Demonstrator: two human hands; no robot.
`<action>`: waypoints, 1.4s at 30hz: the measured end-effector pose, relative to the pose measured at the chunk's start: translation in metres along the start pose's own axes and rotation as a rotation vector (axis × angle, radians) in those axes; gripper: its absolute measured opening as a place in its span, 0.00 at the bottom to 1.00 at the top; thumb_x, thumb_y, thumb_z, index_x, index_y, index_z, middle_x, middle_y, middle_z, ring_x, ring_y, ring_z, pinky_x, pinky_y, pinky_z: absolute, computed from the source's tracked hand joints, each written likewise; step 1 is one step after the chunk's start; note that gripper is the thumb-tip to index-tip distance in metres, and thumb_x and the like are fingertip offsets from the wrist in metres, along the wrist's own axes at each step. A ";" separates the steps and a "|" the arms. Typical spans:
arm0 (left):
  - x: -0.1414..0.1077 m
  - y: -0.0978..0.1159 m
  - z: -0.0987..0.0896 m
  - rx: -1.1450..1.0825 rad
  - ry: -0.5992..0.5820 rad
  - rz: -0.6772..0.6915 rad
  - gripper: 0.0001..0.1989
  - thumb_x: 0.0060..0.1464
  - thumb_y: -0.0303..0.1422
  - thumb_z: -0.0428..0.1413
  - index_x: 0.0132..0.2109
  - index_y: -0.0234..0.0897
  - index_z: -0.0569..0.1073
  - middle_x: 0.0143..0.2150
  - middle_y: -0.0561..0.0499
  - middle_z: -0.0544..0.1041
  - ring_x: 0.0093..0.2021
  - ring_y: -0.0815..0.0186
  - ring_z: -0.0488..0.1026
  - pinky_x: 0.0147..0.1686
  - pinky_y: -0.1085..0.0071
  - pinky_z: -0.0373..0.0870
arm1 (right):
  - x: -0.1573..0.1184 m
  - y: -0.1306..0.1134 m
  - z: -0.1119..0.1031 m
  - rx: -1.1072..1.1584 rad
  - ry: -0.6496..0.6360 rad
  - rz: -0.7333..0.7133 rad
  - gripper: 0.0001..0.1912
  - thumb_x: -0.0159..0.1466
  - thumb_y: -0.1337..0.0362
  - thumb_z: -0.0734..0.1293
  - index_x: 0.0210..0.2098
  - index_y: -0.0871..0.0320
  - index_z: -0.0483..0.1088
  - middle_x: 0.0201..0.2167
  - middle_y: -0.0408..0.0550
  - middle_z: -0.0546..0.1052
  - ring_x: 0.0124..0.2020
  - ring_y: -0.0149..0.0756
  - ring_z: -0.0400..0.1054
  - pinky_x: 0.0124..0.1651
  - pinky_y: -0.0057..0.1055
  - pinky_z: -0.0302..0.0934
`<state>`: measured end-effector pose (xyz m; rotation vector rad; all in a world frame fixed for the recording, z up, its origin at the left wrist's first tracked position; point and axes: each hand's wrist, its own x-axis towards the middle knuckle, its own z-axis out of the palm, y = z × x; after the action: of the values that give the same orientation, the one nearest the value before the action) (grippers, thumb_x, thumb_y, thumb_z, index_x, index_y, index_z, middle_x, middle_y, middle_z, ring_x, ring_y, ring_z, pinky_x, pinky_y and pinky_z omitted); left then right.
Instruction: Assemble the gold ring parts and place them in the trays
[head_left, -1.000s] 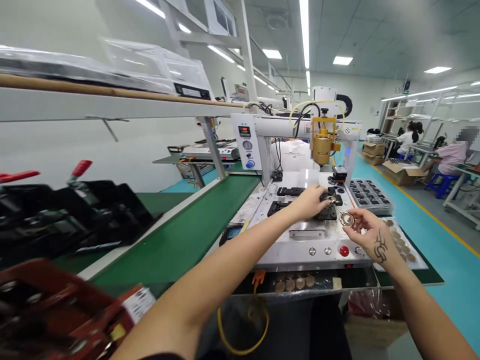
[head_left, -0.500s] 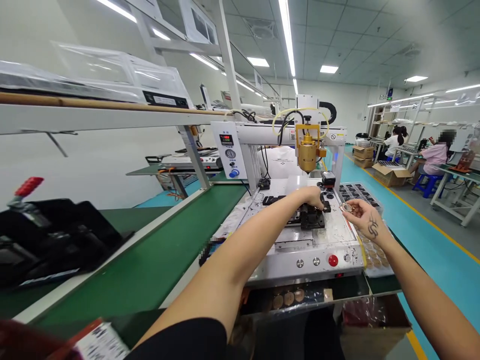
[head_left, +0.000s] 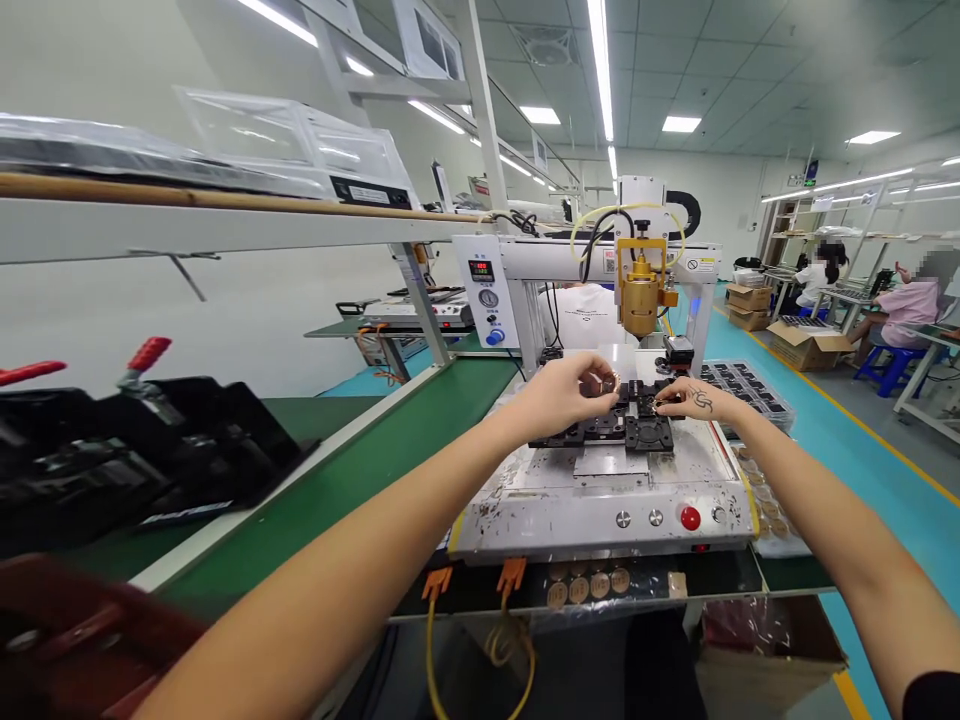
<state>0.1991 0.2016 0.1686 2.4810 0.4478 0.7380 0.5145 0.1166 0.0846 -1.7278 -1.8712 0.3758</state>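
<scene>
The black jig (head_left: 649,433) lies at four o'clock from our left hand (head_left: 566,394), pinching a ring (head_left: 616,383), and eight o'clock from our nearer right hand (head_left: 699,398), whose grip we cannot tell.

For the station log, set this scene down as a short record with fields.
Left hand: left hand pinches a small metallic part, partly hidden, over the black fixtures
Right hand: right hand has its fingertips at the fixtures' right side; grip unclear
Machine: gantry with gold-coloured head above and beyond the hands
Controls: red button on the front; control panel at left
</scene>
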 end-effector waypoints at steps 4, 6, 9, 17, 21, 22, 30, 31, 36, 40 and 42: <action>-0.052 -0.001 -0.014 -0.011 0.048 0.020 0.12 0.57 0.40 0.63 0.46 0.41 0.76 0.41 0.49 0.83 0.38 0.61 0.79 0.39 0.65 0.76 | -0.001 0.003 0.009 -0.076 0.096 -0.022 0.15 0.70 0.53 0.71 0.43 0.57 0.85 0.42 0.54 0.85 0.47 0.47 0.73 0.52 0.40 0.65; -0.071 0.003 -0.014 -0.069 0.068 0.023 0.13 0.58 0.39 0.63 0.48 0.42 0.75 0.41 0.49 0.84 0.37 0.62 0.79 0.40 0.64 0.78 | 0.001 0.000 0.012 -0.106 0.158 -0.012 0.13 0.69 0.54 0.72 0.42 0.56 0.85 0.39 0.54 0.83 0.48 0.48 0.71 0.55 0.42 0.64; -0.093 0.013 -0.003 -0.186 0.101 0.023 0.16 0.57 0.36 0.64 0.51 0.43 0.74 0.42 0.49 0.83 0.37 0.63 0.79 0.42 0.63 0.80 | -0.006 -0.009 0.016 -0.135 0.256 0.011 0.11 0.68 0.56 0.74 0.41 0.55 0.85 0.35 0.53 0.80 0.46 0.49 0.70 0.56 0.44 0.64; -0.179 0.000 0.074 -0.250 0.045 -0.107 0.13 0.58 0.32 0.61 0.51 0.39 0.74 0.37 0.53 0.79 0.35 0.65 0.77 0.41 0.66 0.77 | -0.172 -0.041 0.065 -0.184 0.695 0.112 0.16 0.71 0.49 0.71 0.43 0.56 0.76 0.42 0.52 0.75 0.45 0.47 0.69 0.49 0.42 0.64; -0.204 -0.034 0.136 -0.322 -0.214 -0.106 0.11 0.55 0.29 0.62 0.46 0.39 0.75 0.46 0.46 0.84 0.46 0.58 0.82 0.50 0.62 0.79 | -0.223 -0.043 0.100 -0.255 0.818 0.195 0.20 0.68 0.44 0.74 0.37 0.55 0.73 0.36 0.48 0.74 0.40 0.46 0.68 0.45 0.42 0.63; -0.207 -0.043 0.150 -0.296 -0.240 -0.092 0.11 0.53 0.28 0.63 0.44 0.39 0.75 0.52 0.43 0.84 0.53 0.54 0.82 0.55 0.58 0.78 | -0.226 -0.046 0.109 -0.276 0.859 0.200 0.19 0.68 0.45 0.74 0.37 0.55 0.73 0.36 0.49 0.74 0.40 0.46 0.68 0.46 0.43 0.63; -0.241 -0.065 0.185 -0.234 -0.297 -0.001 0.15 0.53 0.28 0.64 0.49 0.38 0.76 0.73 0.36 0.71 0.78 0.46 0.60 0.77 0.46 0.56 | -0.217 -0.101 0.210 -0.041 0.398 -0.053 0.07 0.78 0.65 0.64 0.43 0.54 0.74 0.38 0.48 0.79 0.39 0.40 0.75 0.44 0.35 0.70; -0.244 -0.063 0.183 -0.234 -0.299 0.007 0.15 0.54 0.28 0.64 0.49 0.38 0.76 0.73 0.36 0.71 0.78 0.47 0.60 0.77 0.46 0.56 | -0.214 -0.102 0.222 -0.042 0.337 -0.074 0.07 0.78 0.65 0.64 0.44 0.54 0.74 0.38 0.49 0.79 0.40 0.40 0.75 0.45 0.35 0.71; -0.245 -0.060 0.181 -0.240 -0.290 0.007 0.15 0.54 0.27 0.64 0.49 0.38 0.75 0.74 0.34 0.69 0.76 0.48 0.64 0.77 0.50 0.58 | -0.200 -0.081 0.254 -0.121 0.251 -0.138 0.11 0.77 0.61 0.66 0.54 0.56 0.78 0.43 0.55 0.79 0.44 0.47 0.74 0.48 0.41 0.71; -0.238 -0.064 0.180 -0.247 -0.342 -0.008 0.15 0.52 0.26 0.65 0.48 0.38 0.75 0.74 0.35 0.69 0.77 0.47 0.62 0.78 0.49 0.55 | -0.202 -0.058 0.266 -0.140 0.254 -0.223 0.15 0.79 0.64 0.61 0.55 0.56 0.79 0.41 0.57 0.81 0.40 0.45 0.73 0.44 0.42 0.70; -0.236 -0.064 0.176 -0.252 -0.377 -0.023 0.15 0.53 0.27 0.65 0.48 0.39 0.76 0.74 0.36 0.71 0.77 0.48 0.63 0.77 0.50 0.57 | -0.209 -0.051 0.274 -0.127 0.261 -0.266 0.17 0.79 0.66 0.60 0.55 0.55 0.80 0.41 0.56 0.83 0.37 0.43 0.72 0.41 0.41 0.69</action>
<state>0.1024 0.0841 -0.0913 2.2991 0.2271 0.2835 0.3185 -0.0487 -0.1511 -1.4962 -1.9281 -0.0704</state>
